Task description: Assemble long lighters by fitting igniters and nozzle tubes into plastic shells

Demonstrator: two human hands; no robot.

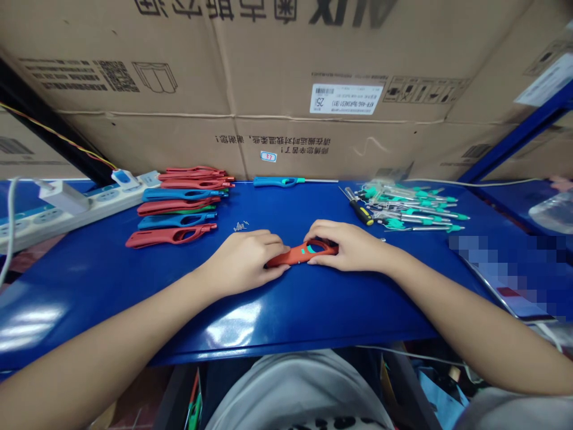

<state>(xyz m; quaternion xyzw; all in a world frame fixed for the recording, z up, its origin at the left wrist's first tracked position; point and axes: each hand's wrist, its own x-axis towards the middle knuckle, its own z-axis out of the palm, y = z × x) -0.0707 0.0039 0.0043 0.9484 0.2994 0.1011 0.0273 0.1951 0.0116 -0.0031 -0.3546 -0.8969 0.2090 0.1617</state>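
Between my two hands, low over the blue table, is a red lighter handle [293, 255] with a teal trigger piece in its opening. My left hand [248, 258] is closed around the handle's left end. At the other end, by the loop-shaped opening, my right hand [351, 246] grips it with thumb and fingers. A few small metal screws [240, 226] lie just beyond my left hand. Red and blue handle shells [172, 236] are stacked in a row at the left. Parts of the held handle are hidden under my fingers.
A pile of metal rods with teal parts [416, 206] lies at the right, beside a black-and-yellow screwdriver [359, 209]. One blue lighter [280, 181] rests by the cardboard wall [277, 71]. A white power strip [107, 200] runs along the left. A blurred-out flat object [510, 292] lies at right.
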